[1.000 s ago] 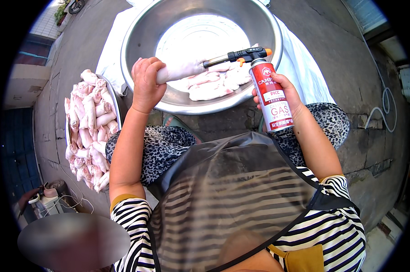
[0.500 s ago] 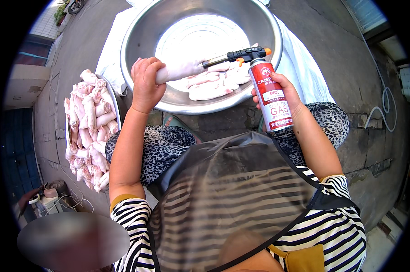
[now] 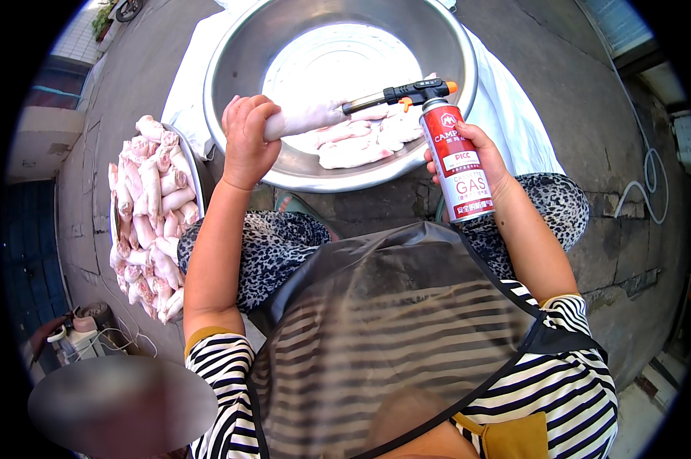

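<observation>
My left hand (image 3: 250, 141) is closed round one end of a pale pig's trotter (image 3: 307, 121), which it holds out over a wide metal basin (image 3: 234, 73). In my right hand (image 3: 479, 157) is a gas torch (image 3: 454, 172): a red and white canister with a black burner head and an orange trigger and knob. The burner's metal nozzle points left, its tip at the trotter's far end; whether they touch I cannot tell, and no flame is visible. Beneath, inside the basin, lie several more trotters (image 3: 357, 153).
At my left stands a metal tub (image 3: 200, 164) heaped with pale trotters (image 3: 150, 222). White sheeting (image 3: 506, 107) is spread under the basin. A pale hose (image 3: 651, 180) lies coiled on the paving at the right. At the lower left are a bucket-like object and cords.
Almost nothing differs. The trotter and my left hand have shifted very slightly, while the torch stays in place.
</observation>
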A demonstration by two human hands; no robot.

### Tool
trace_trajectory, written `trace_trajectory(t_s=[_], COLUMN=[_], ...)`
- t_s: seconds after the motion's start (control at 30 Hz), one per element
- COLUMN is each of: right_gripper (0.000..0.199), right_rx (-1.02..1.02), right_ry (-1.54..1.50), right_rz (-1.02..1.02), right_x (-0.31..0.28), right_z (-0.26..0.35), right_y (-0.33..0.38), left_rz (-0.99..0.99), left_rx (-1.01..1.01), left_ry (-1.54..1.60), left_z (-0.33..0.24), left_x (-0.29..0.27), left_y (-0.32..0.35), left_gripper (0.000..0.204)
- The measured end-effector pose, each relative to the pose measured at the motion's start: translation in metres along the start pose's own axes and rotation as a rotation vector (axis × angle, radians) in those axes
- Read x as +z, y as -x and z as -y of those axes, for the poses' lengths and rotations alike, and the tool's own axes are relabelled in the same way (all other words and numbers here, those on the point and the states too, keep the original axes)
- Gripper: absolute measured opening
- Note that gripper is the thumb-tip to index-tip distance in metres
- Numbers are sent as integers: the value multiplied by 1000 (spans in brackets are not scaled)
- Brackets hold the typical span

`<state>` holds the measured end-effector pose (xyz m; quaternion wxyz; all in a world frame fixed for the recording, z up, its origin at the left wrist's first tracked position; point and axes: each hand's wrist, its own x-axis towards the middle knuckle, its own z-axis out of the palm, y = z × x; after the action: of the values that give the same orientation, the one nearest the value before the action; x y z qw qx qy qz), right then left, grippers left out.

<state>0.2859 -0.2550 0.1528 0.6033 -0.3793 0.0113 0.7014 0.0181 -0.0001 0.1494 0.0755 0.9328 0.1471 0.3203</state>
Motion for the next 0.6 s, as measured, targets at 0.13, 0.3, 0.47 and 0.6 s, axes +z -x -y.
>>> trace_trajectory(t_s=[0.13,0.3,0.47,0.6], right_gripper=[53,53,53,52], right_rx=[5,-1,-4,-5], right_ry=[-4,3,14,21], right_rz=[-4,0,-8,-15], right_x=[0,0,0,0], right_z=[0,0,-1,-1], right_y=[0,-1,-1,0], left_rz=[0,4,12,11], left_rx=[-9,-12,-14,-16], left_ry=[0,-4,-10,-9], left_z=[1,1,0,1], left_x=[1,1,0,0], left_y=[1,1,1,2], left_gripper=[46,47,47,47])
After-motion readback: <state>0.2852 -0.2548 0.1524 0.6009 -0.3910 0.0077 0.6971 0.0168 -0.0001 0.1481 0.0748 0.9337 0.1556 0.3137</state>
